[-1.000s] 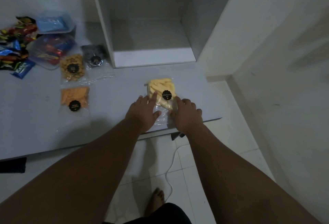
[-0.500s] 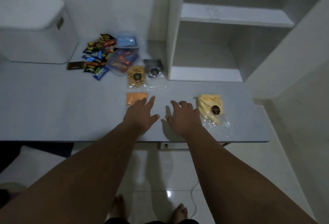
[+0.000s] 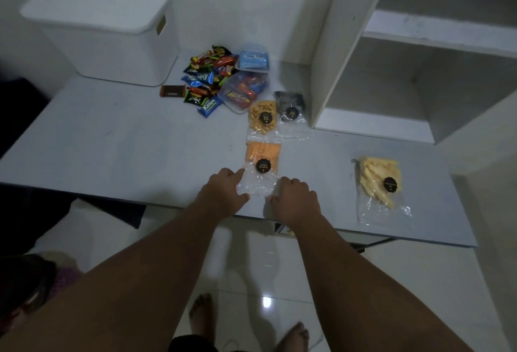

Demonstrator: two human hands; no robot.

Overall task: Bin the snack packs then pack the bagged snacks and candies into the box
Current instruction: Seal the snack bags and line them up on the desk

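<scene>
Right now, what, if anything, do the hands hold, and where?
The orange snack bag, by its clear near end: left hand at one corner, right hand at the other. Grip itself unclear.

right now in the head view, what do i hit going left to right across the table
white lidded container → brown bar → loose candy pile → orange snack bag → yellow snack bag

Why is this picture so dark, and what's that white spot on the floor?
Head view: dim room light mutes colours; the spot is glare on the glossy floor; the wide lens tilts the shelf unit; the left hand and right hand holding the orange snack bag look sharp.
</scene>
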